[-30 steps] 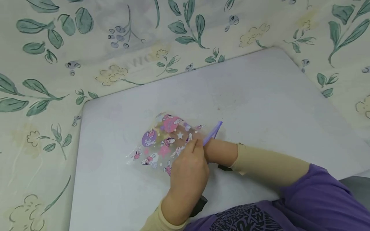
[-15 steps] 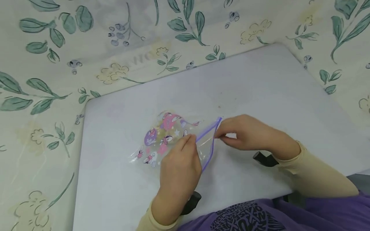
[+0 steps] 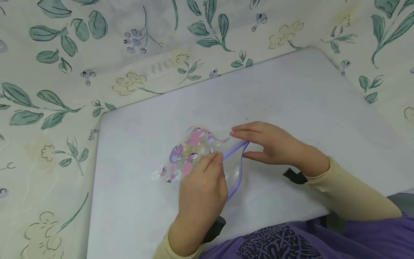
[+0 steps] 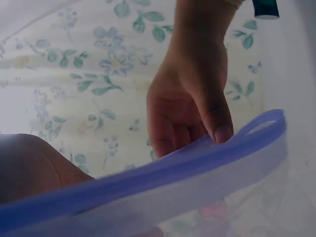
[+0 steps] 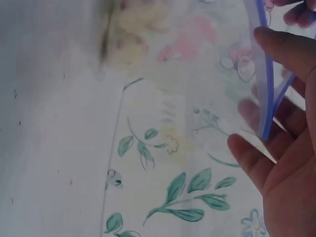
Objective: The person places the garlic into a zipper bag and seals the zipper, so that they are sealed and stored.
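A clear zip bag [image 3: 187,167] with pink and purple cartoon prints lies at an angle over the table; something yellowish shows through its far part. My left hand [image 3: 203,196] grips the bag by its mouth, thumb and forefinger together at the purple zip edge [image 3: 235,149]. At the mouth's far corner is my right hand [image 3: 275,142], fingers extended on one side of the corner and thumb at the other. The right wrist view has the right thumb [image 5: 284,49] against the purple strip, other fingers spread behind it. Between the hands, the mouth gapes.
The white tabletop [image 3: 139,144] has rounded corners and a few small specks [image 3: 247,118] beyond the right hand. Floral-printed sheeting [image 3: 106,68] surrounds its far and side edges. Black wrist devices [image 3: 295,177] sit under both wrists, and a purple shirt [image 3: 258,244] borders the near edge.
The right hand has drawn back rightward from beside the left hand to the mouth's corner, and its fingers have straightened. The bag's mouth has spread wider. The left hand keeps its grip.
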A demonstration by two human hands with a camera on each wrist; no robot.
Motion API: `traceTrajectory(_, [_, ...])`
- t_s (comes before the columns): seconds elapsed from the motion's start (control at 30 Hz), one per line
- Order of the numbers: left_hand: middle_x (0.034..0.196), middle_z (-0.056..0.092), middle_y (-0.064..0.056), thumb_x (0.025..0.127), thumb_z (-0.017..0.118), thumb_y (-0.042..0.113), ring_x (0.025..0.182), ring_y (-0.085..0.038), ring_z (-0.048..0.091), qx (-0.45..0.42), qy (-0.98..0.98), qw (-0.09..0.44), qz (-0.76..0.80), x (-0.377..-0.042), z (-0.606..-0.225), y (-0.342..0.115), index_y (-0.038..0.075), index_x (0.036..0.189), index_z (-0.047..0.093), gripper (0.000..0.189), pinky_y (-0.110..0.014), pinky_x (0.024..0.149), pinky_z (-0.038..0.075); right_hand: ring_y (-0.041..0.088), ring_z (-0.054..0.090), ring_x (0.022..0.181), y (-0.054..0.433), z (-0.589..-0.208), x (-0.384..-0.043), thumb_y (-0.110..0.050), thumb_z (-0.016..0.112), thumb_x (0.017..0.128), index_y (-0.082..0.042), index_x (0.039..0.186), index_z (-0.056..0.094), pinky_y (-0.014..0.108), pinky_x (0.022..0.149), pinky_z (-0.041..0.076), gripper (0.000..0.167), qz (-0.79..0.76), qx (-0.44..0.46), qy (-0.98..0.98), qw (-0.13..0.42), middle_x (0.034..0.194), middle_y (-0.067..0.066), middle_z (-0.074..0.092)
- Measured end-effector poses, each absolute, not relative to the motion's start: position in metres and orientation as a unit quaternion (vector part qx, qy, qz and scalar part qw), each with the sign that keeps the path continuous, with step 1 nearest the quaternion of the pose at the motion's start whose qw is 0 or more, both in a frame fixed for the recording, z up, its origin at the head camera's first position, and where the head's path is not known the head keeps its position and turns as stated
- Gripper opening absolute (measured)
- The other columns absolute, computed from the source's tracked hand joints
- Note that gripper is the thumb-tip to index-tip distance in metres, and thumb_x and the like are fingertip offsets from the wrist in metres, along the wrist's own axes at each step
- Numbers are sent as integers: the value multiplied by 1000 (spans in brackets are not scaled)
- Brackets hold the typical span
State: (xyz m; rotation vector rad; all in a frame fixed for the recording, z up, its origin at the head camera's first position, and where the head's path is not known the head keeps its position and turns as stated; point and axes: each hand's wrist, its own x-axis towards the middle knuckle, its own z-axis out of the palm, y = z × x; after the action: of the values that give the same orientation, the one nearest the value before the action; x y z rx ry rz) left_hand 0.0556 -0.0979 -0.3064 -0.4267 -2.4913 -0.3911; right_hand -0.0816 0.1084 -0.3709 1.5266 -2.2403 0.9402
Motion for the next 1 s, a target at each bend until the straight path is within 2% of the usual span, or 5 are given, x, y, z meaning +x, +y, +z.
traceTrajectory(0.13, [104,76,-12,88,66,3,87,-26,75,-160,-929,297,-151,54,-305,-101,-1,105,75,20,-35,64,61,23,70,106,107,-374,-87,-12,93,67,-8,119,71,42,90,57,56,343,561,-739,149,116,5,74])
traceTrajectory(0.7, [105,77,-7,89,68,15,90,-23,76,-130,-929,311,-151,54,-292,-121,4,107,77,23,-38,54,57,24,74,89,113,-376,-97,1,87,69,-6,111,77,42,81,60,43,331,552,-738,202,100,4,79])
traceTrajectory(0.77, [107,77,-7,89,70,23,92,-23,76,-129,-936,289,-153,60,-289,-125,6,113,76,29,-38,55,57,23,74,88,115,-372,-99,-5,83,79,-5,112,77,42,80,60,33,348,553,-732,193,99,3,79])
traceTrajectory(0.87, [114,76,-5,86,75,46,100,-22,74,-153,-951,214,-163,76,-285,-135,10,130,68,57,-38,64,60,20,71,83,119,-364,-102,-17,69,95,-4,113,76,39,77,58,23,377,545,-724,190,94,4,78])
traceTrajectory(1.0, [129,70,2,76,74,69,112,-17,70,-208,-954,99,-192,96,-277,-151,17,149,50,93,-37,81,60,13,64,74,127,-347,-103,-8,67,94,-1,112,75,26,71,52,21,415,503,-730,203,85,6,74])
